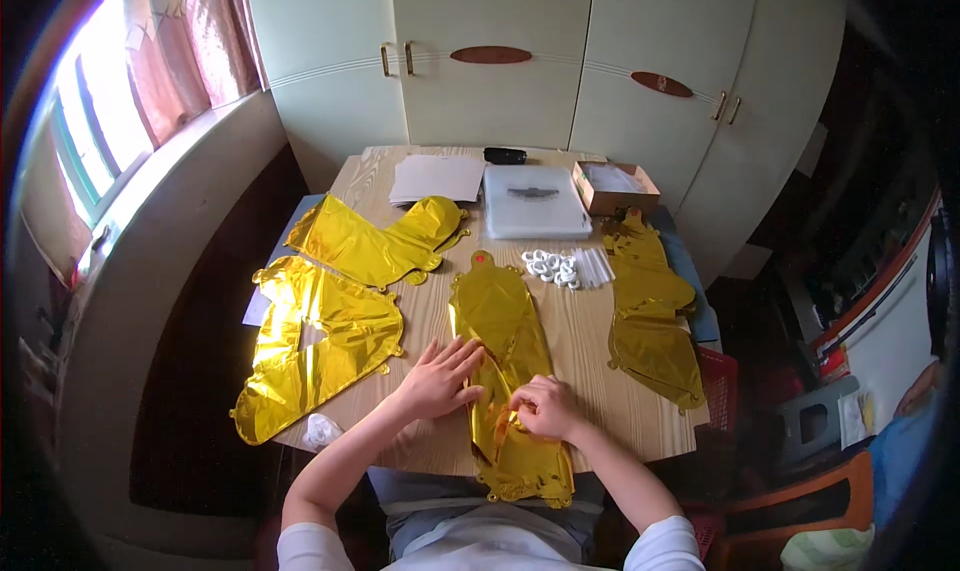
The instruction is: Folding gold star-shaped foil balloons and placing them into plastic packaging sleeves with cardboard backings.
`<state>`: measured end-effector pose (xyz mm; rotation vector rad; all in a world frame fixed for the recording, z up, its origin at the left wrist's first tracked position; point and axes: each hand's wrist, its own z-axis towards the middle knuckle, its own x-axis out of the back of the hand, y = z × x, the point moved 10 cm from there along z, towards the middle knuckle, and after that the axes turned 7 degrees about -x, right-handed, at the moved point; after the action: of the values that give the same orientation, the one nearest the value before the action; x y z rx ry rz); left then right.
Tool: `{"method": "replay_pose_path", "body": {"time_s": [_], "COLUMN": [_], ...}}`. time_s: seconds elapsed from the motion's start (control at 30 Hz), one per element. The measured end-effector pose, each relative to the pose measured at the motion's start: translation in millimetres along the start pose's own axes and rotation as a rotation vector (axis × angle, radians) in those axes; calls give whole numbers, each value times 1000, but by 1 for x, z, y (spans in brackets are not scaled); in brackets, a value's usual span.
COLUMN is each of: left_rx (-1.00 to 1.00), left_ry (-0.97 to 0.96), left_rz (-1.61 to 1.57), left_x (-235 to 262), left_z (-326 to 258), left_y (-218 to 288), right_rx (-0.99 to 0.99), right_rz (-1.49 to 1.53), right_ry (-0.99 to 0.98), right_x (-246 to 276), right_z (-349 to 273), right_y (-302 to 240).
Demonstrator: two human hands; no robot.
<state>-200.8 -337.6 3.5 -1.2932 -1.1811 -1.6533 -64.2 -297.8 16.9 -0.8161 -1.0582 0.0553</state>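
Note:
A long flat gold foil balloon [500, 321] lies lengthwise in the middle of the wooden table [580, 331], its near end hanging over the front edge. My left hand [440, 379] rests flat, fingers spread, on the table and the balloon's left edge. My right hand [545, 407] is closed, pinching a fold of the same balloon near its lower middle.
More gold foil balloons lie at the left [315, 346], back left [375, 239] and right [650, 316]. White rings [552, 267] and white straws [594, 267] sit mid-table. Paper sheets [437, 178], clear bags [534, 201], a cardboard box [614, 186] and a black object [505, 156] are at the back. Cupboards stand behind.

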Motion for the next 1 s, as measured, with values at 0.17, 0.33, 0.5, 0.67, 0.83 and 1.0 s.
{"method": "replay_pose_path", "body": {"time_s": [0.17,0.33,0.5,0.67,0.83,1.0], "left_rx": [42,-157,-241,-42,62,79], "left_ry": [163,-3,-30,-63,60,68], "left_rz": [56,85,170,-18,49,46], "left_x": [18,-2,-9,-5,3,4], "left_z": [-6,-14,-24,-16,10,24], "left_y": [2,41,61,25,-33,-59], "right_rx": [2,-2,-11,7,15,38], "right_rz": [81,52,48,33,36,-26], "right_ry": [11,1,12,5,-18,8], "right_x": [3,4,2,2,-1,1], "right_z": [0,-1,-1,-1,0,-3], "right_y": [-1,-2,4,-1,1,-2]}}
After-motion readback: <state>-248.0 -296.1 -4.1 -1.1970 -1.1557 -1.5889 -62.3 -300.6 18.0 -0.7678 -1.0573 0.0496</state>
